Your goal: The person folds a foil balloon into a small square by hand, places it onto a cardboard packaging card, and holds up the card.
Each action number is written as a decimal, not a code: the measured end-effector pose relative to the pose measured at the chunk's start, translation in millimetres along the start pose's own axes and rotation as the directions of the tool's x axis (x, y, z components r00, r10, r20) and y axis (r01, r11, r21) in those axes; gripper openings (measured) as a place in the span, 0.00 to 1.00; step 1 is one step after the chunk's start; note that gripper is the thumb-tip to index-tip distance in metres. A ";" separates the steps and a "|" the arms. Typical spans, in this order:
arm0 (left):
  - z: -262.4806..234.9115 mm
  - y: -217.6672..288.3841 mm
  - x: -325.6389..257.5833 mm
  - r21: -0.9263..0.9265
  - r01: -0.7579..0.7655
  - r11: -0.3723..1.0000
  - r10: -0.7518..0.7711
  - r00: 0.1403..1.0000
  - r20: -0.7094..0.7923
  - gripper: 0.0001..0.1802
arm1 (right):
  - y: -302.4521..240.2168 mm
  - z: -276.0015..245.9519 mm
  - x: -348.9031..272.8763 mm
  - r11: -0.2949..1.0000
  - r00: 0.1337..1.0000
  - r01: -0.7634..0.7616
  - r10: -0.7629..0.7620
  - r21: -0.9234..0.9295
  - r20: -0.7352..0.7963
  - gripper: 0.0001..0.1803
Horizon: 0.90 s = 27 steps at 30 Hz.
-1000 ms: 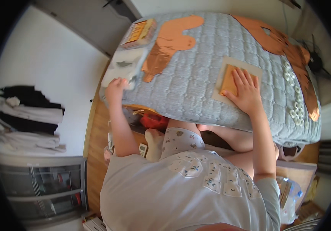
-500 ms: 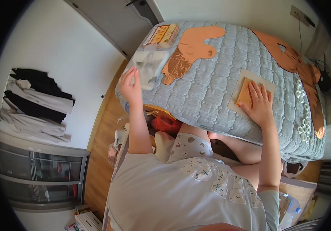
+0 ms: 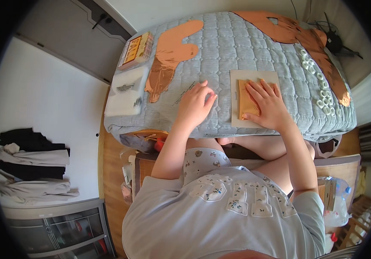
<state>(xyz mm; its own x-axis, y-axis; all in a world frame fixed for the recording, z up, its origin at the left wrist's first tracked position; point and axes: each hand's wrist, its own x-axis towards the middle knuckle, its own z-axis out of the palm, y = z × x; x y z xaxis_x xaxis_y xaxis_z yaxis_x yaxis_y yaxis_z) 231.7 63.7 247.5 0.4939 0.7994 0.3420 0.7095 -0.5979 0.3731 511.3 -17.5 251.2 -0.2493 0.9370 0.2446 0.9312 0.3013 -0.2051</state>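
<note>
My right hand (image 3: 266,104) lies flat, fingers spread, on a small orange-brown leaf sheet (image 3: 245,103) that rests on a pale square card (image 3: 237,77). The card sits on a table covered with a grey quilted cloth (image 3: 228,47). My left hand (image 3: 196,103) rests on the cloth just left of the card, fingers loosely apart, holding nothing. A long copper-coloured foil piece (image 3: 170,56) lies on the cloth beyond my left hand.
A white packet (image 3: 127,88) and a flat yellow box (image 3: 136,49) sit at the table's left end. More copper foil (image 3: 297,32) and a row of small white rings (image 3: 317,82) lie at the right. Folded clothes (image 3: 30,164) lie on a shelf left. A plastic bottle (image 3: 338,198) stands lower right.
My left hand has left the white packet at the table's left end and moved right, close to the card. My right hand has stayed pressed on the sheet.
</note>
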 end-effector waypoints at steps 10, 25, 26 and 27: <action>10.1 10.4 -7.3 0.193 0.076 0.978 -0.104 0.985 0.135 0.42 | 15.1 20.1 33.7 0.977 0.977 -0.196 0.189 -0.079 -0.095 0.51; 45.0 31.5 18.7 0.199 0.221 0.955 -0.233 0.972 0.037 0.38 | 15.9 32.0 52.8 0.894 0.907 -0.416 0.392 -0.166 -0.156 0.53; 46.2 31.5 18.8 0.171 0.195 0.966 -0.202 0.979 0.023 0.36 | 15.4 31.4 53.3 0.894 0.908 -0.413 0.393 -0.170 -0.144 0.53; 46.9 31.1 18.9 0.172 0.192 0.966 -0.199 0.980 0.022 0.36 | 15.5 31.1 54.0 0.894 0.907 -0.416 0.394 -0.170 -0.146 0.53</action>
<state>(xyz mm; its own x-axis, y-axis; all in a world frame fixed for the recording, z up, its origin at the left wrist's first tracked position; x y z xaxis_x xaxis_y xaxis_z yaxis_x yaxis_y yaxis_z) 286.7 63.0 225.1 0.3542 0.9034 0.2418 0.8666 -0.4142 0.2782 504.0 43.3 231.8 0.1798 0.9430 0.2799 0.9809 -0.1503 -0.1239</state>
